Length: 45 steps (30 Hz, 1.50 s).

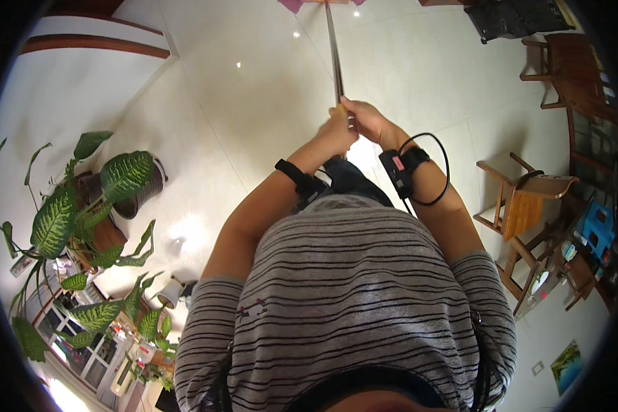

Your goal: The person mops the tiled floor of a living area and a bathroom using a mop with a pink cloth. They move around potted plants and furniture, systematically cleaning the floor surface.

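Both of my hands grip one long metal mop pole (334,56) in front of my waist. My left hand (337,133) wraps around it from the left. On the other side, my right hand (366,119) closes on the pole, with its thumb along the top. The two hands are close together and partly overlap. At the far end of the pole, a pink mop head (294,4) rests by the top rim of the view, mostly cut off. Pale glossy floor tiles (257,103) lie beneath the pole.
Leafy potted plants (56,221) and a dark round bin (143,190) stand at left. A white wall end (108,56) juts in at upper left. Wooden chairs (525,206) line the right side, near a blue plastic stool (595,229). A black cable (447,165) loops from my right wrist.
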Each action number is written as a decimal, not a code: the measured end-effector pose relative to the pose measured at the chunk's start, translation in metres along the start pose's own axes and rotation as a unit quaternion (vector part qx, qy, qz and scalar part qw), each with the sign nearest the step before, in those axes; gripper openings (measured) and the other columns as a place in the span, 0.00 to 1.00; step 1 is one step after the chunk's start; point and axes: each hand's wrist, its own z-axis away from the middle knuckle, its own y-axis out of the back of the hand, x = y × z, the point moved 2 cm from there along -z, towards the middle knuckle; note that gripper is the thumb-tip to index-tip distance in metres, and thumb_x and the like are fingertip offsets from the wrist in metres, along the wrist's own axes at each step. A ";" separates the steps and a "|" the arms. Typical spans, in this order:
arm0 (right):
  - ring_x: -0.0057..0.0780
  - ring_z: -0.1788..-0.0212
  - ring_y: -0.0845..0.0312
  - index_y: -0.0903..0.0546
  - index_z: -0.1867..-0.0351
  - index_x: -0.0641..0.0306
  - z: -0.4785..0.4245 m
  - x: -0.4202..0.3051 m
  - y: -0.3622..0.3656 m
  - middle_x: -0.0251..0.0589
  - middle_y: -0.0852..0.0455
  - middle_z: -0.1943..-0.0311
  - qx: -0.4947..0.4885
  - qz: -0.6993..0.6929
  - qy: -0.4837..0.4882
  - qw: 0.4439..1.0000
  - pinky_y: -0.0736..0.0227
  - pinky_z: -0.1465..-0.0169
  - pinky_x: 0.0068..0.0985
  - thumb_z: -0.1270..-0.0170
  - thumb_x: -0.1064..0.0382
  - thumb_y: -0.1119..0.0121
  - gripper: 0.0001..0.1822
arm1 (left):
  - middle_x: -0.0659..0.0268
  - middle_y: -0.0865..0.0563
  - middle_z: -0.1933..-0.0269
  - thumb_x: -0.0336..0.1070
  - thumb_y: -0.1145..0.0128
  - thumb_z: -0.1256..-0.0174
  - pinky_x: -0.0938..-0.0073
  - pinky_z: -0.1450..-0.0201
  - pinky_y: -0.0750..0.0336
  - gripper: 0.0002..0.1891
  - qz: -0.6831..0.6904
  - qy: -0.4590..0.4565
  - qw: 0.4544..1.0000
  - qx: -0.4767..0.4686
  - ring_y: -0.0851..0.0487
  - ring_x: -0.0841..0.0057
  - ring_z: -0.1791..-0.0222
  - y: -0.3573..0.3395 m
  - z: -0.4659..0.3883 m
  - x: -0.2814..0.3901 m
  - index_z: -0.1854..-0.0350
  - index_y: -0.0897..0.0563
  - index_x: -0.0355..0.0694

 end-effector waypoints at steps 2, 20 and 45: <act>0.30 0.73 0.27 0.25 0.69 0.67 0.005 0.006 -0.001 0.40 0.23 0.69 -0.008 0.025 -0.027 0.999 0.27 0.63 0.27 0.32 0.57 0.47 0.14 | 0.56 0.19 0.65 0.37 0.42 0.42 0.75 0.78 0.25 0.33 -0.020 0.017 0.993 -0.115 0.19 0.73 0.74 -0.007 0.022 0.006 0.41 0.45 0.26; 0.48 0.71 0.22 0.32 0.44 0.61 0.359 0.335 0.077 0.52 0.19 0.72 0.384 0.275 -0.155 0.868 0.27 0.70 0.37 0.40 0.56 0.41 0.25 | 0.62 0.22 0.76 0.26 0.51 0.40 0.73 0.82 0.28 0.07 0.225 0.397 0.875 0.162 0.25 0.74 0.82 0.183 0.191 -0.431 0.60 0.24 0.40; 0.22 0.85 0.33 0.47 0.28 0.43 0.013 -0.210 0.115 0.33 0.29 0.82 0.211 0.226 -0.060 0.949 0.32 0.83 0.24 0.33 0.62 0.49 0.34 | 0.60 0.16 0.68 0.25 0.49 0.44 0.79 0.76 0.25 0.18 0.291 0.364 0.873 0.143 0.20 0.78 0.77 0.154 0.036 -0.228 0.49 0.23 0.38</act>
